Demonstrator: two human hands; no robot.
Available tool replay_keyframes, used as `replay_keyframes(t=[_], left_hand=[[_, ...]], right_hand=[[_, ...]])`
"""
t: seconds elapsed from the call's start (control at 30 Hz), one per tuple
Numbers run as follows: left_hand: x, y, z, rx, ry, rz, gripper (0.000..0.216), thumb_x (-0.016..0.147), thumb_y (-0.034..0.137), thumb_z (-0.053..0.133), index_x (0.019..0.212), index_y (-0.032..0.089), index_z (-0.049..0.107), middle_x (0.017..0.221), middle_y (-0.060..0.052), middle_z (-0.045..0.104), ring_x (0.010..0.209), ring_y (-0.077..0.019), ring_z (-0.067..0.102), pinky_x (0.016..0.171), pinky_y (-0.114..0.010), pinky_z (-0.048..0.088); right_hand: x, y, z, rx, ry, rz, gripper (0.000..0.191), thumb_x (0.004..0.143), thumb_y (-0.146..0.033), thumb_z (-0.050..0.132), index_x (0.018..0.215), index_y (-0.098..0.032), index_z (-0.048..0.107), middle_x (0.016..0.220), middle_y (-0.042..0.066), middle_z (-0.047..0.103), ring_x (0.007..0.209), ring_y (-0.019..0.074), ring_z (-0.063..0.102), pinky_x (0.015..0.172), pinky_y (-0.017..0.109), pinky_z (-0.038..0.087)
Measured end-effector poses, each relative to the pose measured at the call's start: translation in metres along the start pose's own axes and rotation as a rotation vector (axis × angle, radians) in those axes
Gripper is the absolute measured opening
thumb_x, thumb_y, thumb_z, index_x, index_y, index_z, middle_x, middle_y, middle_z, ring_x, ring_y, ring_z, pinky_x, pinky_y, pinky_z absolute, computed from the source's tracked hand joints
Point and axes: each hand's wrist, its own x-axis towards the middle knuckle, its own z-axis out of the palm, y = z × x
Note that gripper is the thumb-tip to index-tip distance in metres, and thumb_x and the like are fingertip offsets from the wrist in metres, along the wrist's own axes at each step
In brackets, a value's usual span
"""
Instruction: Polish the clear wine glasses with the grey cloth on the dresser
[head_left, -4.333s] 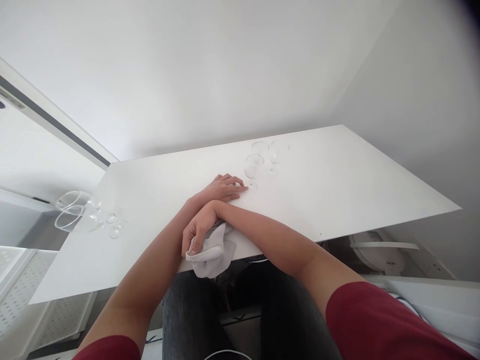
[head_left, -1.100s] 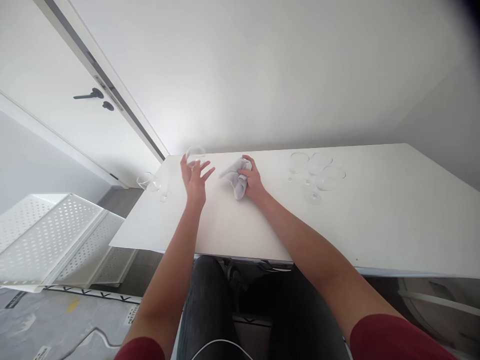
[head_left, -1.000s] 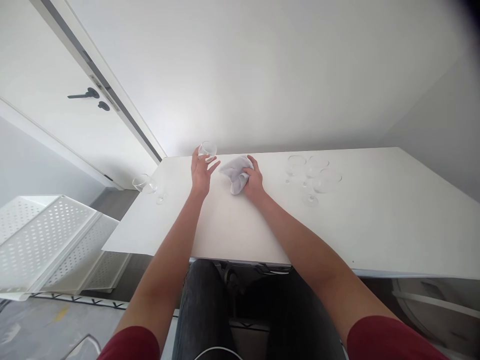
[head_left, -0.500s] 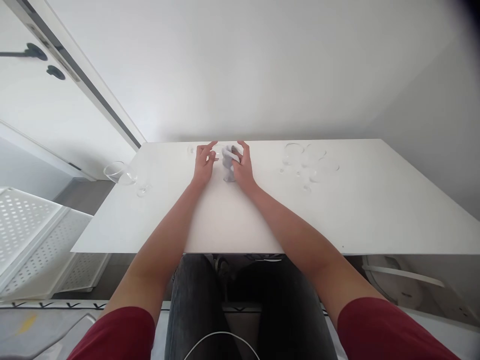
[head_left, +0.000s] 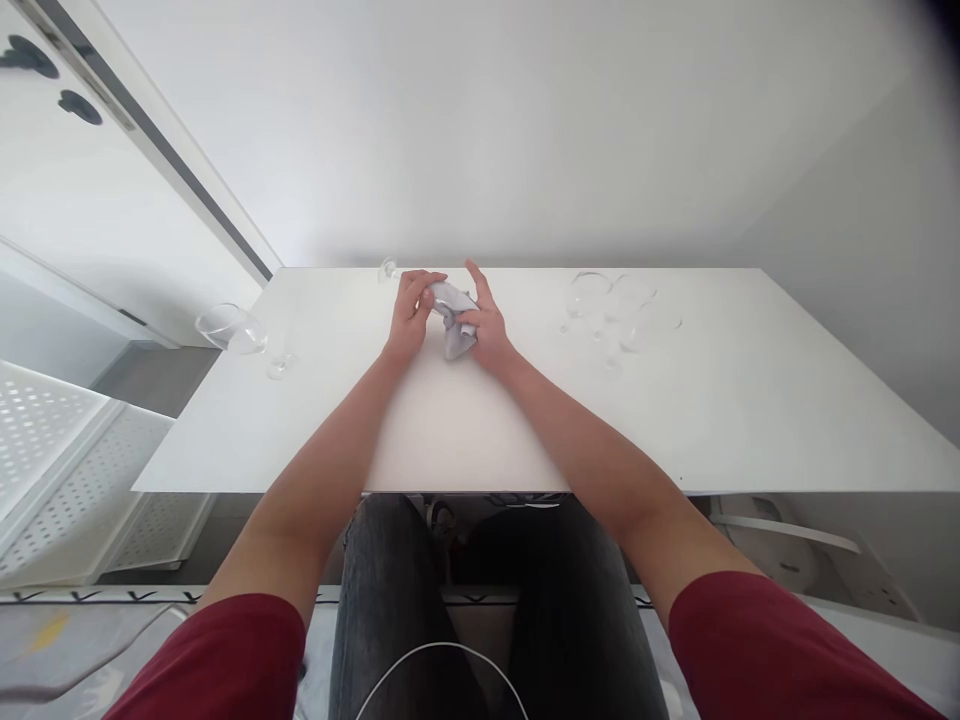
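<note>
My left hand [head_left: 409,315] is closed around a clear stemmed glass [head_left: 387,270] held on its side above the far part of the table. Its round foot sticks out to the left of the hand, while the bowl is mostly hidden by fingers and cloth. In my right hand [head_left: 490,328] is a light grey cloth [head_left: 457,340], bunched against the glass's right end, with one corner hanging down. The right index finger points up, away from the cloth. Both hands nearly meet at the cloth.
On the white table [head_left: 465,430], one clear wine glass [head_left: 232,330] stands at the left. Several more clear glasses [head_left: 619,305] stand close together at right of centre. A white wall [head_left: 480,130] rises behind the table; white perforated baskets [head_left: 97,490] are at lower left.
My right hand has pushed the cloth up and left against the glass, and the cloth's shape has changed. The glass's foot shows more plainly. The whole view has shifted slightly.
</note>
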Motion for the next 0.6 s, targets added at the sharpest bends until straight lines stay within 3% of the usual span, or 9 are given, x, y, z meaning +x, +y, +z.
replay_keyframes(t=[0.1, 0.2, 0.33, 0.5, 0.6], left_hand=[[-0.0005, 0.0008, -0.0001, 0.04, -0.033, 0.021, 0.056, 0.104, 0.067, 0.037, 0.12, 0.025, 0.071, 0.123, -0.013, 0.055, 0.117, -0.0265, 0.06, 0.101, -0.044, 0.054], [-0.0007, 0.0036, -0.0004, 0.054, -0.041, 0.033, 0.061, 0.102, 0.07, 0.035, 0.119, 0.023, 0.071, 0.124, -0.014, 0.055, 0.117, -0.0267, 0.059, 0.101, -0.044, 0.054], [-0.0003, 0.0054, 0.0006, 0.048, 0.002, -0.034, 0.063, 0.101, 0.073, 0.034, 0.122, 0.026, 0.07, 0.121, -0.013, 0.054, 0.115, -0.026, 0.06, 0.101, -0.044, 0.054], [-0.0015, 0.004, 0.0008, 0.071, -0.066, -0.038, 0.065, 0.1, 0.075, 0.034, 0.118, 0.025, 0.072, 0.123, -0.015, 0.054, 0.113, -0.0272, 0.06, 0.098, -0.045, 0.056], [-0.0021, 0.0037, 0.0006, 0.081, -0.028, -0.029, 0.064, 0.101, 0.073, 0.032, 0.121, 0.026, 0.071, 0.123, -0.014, 0.054, 0.114, -0.0267, 0.06, 0.099, -0.044, 0.055]], right_hand=[[0.0003, 0.0014, 0.0032, -0.065, -0.017, -0.018, 0.094, 0.073, -0.016, 0.06, 0.159, -0.039, 0.03, 0.114, 0.002, 0.062, 0.09, 0.0204, 0.057, 0.084, 0.04, 0.057], [0.0012, 0.0018, 0.003, 0.007, -0.028, 0.03, 0.089, 0.07, -0.014, 0.059, 0.154, -0.037, 0.038, 0.11, 0.002, 0.062, 0.093, 0.02, 0.06, 0.09, 0.042, 0.059], [0.0032, 0.0049, 0.0012, 0.049, 0.041, 0.053, 0.089, 0.068, -0.014, 0.056, 0.153, -0.037, 0.038, 0.096, -0.001, 0.062, 0.084, 0.0189, 0.061, 0.092, 0.045, 0.06], [0.0036, 0.0076, 0.0029, 0.04, -0.026, 0.061, 0.089, 0.067, -0.013, 0.057, 0.151, -0.038, 0.041, 0.112, 0.001, 0.066, 0.095, 0.0208, 0.064, 0.099, 0.051, 0.06], [0.0035, 0.0058, 0.0003, 0.091, -0.053, 0.069, 0.086, 0.07, -0.016, 0.058, 0.152, -0.037, 0.04, 0.106, 0.001, 0.066, 0.094, 0.0211, 0.065, 0.098, 0.052, 0.061]])
